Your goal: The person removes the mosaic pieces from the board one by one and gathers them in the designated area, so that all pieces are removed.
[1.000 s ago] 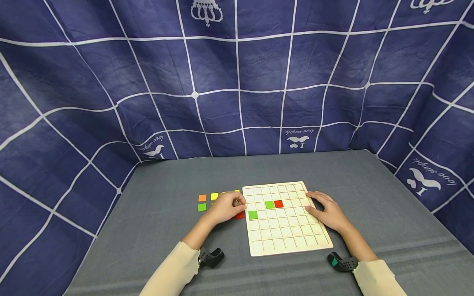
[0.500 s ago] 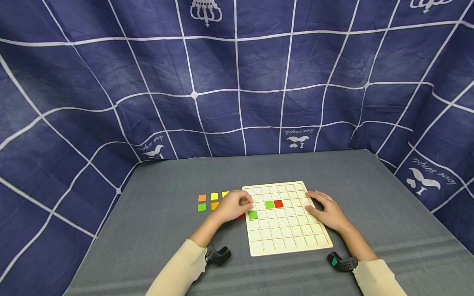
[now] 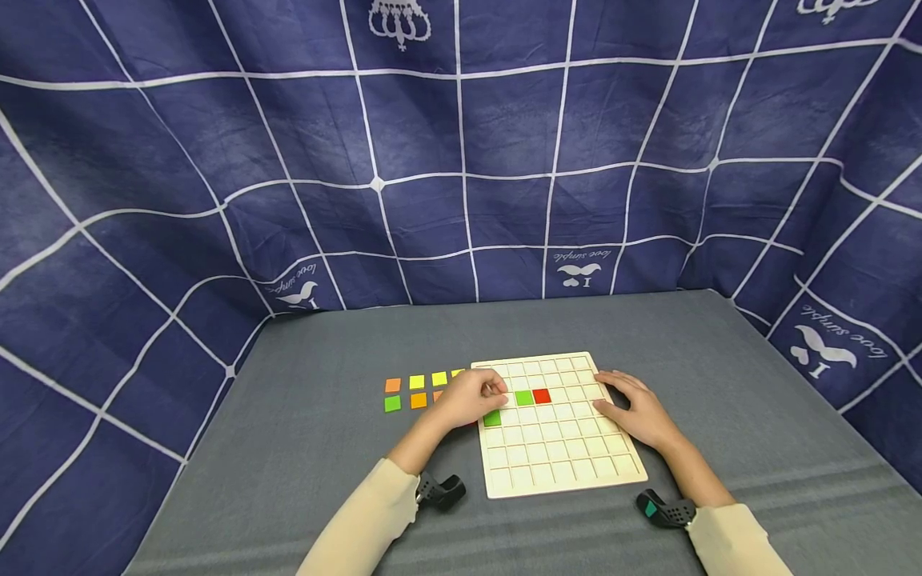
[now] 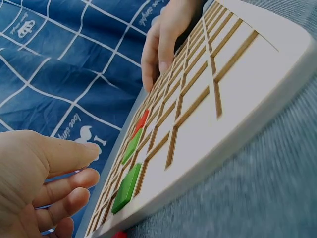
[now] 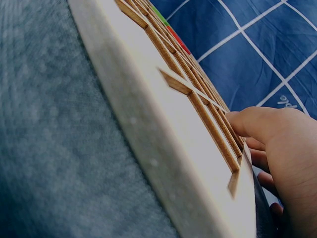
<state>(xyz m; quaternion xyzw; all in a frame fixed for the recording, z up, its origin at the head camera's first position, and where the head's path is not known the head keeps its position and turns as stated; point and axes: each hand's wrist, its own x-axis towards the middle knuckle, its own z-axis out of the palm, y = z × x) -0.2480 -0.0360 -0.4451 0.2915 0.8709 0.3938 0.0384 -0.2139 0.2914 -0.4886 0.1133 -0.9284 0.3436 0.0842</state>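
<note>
A pale wooden grid board (image 3: 569, 476) lies on the table, with a green tile (image 3: 523, 398) and a red tile (image 3: 542, 396) side by side in one row. Another green tile (image 3: 493, 418) sits at its left edge, partly covered by my left hand (image 3: 464, 398). That hand is over the board's left part, thumb and fingertips close together. In the left wrist view the left hand (image 4: 44, 178) shows curled fingers near the thumb; whether a tile is between them is hidden. My right hand (image 3: 637, 412) rests along the right edge, thumb (image 5: 240, 121) on the surface.
Left of the board lie several loose tiles: an orange tile (image 3: 392, 386), a yellow tile (image 3: 417, 382), a green tile (image 3: 392, 403) and others, some hidden behind the left hand. A grey cloth (image 3: 324, 344) covers the table. A blue checked curtain (image 3: 504, 208) hangs behind.
My left hand has moved right from the loose tiles onto the board, uncovering more of the tiles on the left. My right hand stays at the board's right edge.
</note>
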